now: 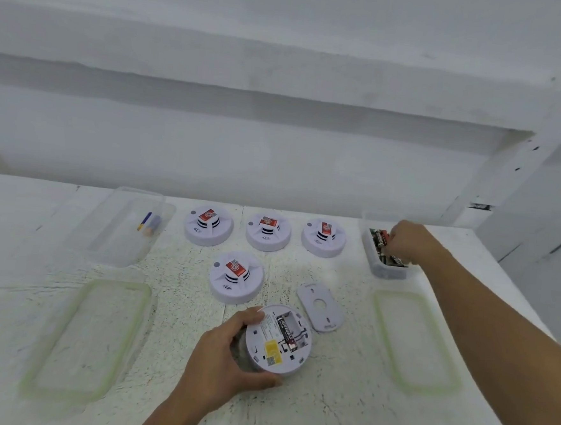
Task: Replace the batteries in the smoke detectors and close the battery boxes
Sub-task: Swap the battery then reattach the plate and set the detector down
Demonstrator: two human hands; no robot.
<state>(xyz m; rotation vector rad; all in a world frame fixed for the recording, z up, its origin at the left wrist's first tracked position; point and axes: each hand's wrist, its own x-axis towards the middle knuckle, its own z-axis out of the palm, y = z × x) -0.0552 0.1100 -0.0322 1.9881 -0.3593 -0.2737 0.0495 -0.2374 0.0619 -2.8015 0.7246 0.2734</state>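
- While the left hand clamped the upturned smoke detector by its rim, the shell looked light and rigid.
- right hand curled in the battery tub; hold unclear. Slick cells: pinch mid-body.

Matt white plastic detectors, clear plastic boxes, rough speckled table.

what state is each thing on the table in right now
held detector, upside down, battery box open, one battery in, one slot empty
cover plate, off, flat beside it
four other detectors, face up, untouched
right container, open, holds batteries
left container, open, few batteries inside
two lids, off, flat on table
left hand, grips held detector
right hand, in right container, grip unclear
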